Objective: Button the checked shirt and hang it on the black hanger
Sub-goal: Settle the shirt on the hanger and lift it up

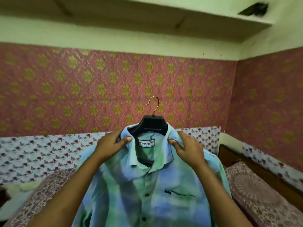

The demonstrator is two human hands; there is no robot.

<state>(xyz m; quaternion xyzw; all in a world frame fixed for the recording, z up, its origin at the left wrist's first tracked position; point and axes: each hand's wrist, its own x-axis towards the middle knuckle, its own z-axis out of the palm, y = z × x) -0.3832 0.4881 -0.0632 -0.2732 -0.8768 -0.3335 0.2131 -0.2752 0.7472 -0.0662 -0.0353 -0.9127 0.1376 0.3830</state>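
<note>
The blue and green checked shirt [147, 190] is held up in front of me, its front closed with dark buttons down the placket and its collar open at the top. The black hanger [153, 124] sits inside the collar, and its brass hook rises above. My left hand [111, 145] pinches the collar's left side at the shoulder. My right hand [185, 145] grips the collar's right side. Most of the hanger's arms are hidden under the shirt.
A bed with a pink patterned cover [255, 194] lies below and to the right. A floral sheet [41, 154] runs along the pink and gold wall [98, 87]. A concrete shelf [147, 15] juts out overhead.
</note>
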